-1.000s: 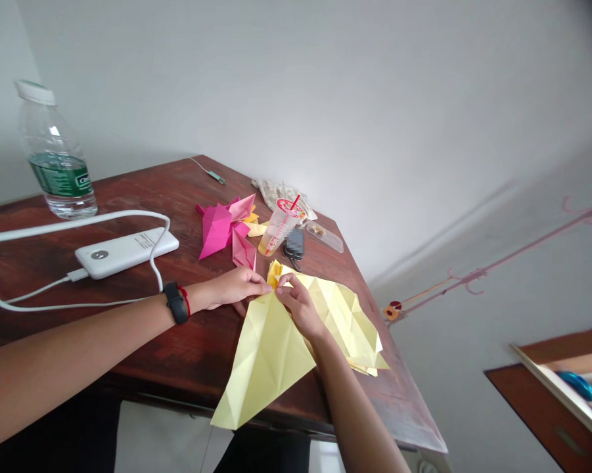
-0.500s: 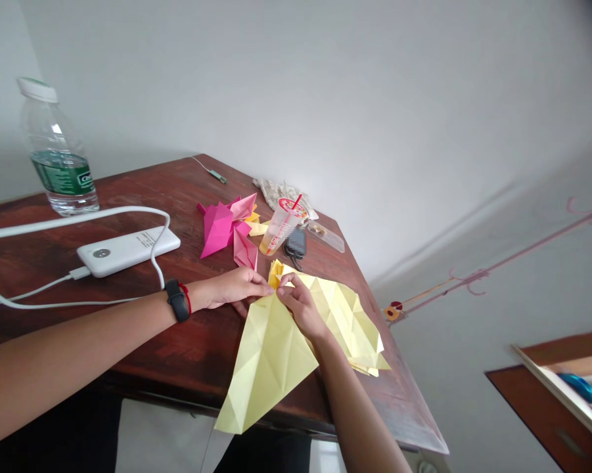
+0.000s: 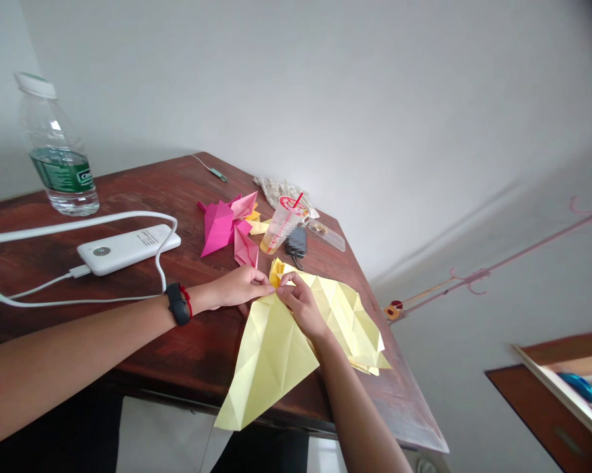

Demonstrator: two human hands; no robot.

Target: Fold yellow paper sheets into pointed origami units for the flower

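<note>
A creased sheet of pale yellow paper [image 3: 271,355] hangs partly over the table's front edge. My left hand [image 3: 244,286] pinches its top corner from the left, with fingers closed. From the right, my right hand [image 3: 300,305] pinches the same corner, its thumb and fingertips almost touching the left ones. Exactly how the tip is folded between the fingers is hidden. Behind and right of my right hand lie more creased yellow papers [image 3: 355,322], stacked. Pink origami pieces [image 3: 219,226] sit beyond my left hand.
A dark red wooden table [image 3: 142,190] bears a water bottle [image 3: 62,157], a white power bank [image 3: 128,249] with a cable, a plastic cup [image 3: 279,226] with a red straw, a dark device [image 3: 296,243], a clear tray [image 3: 328,235] and a crumpled cloth [image 3: 278,190].
Both hands keep their pinch on the paper's corner and have barely moved. The white cable loop has shifted slightly to the right in view.
</note>
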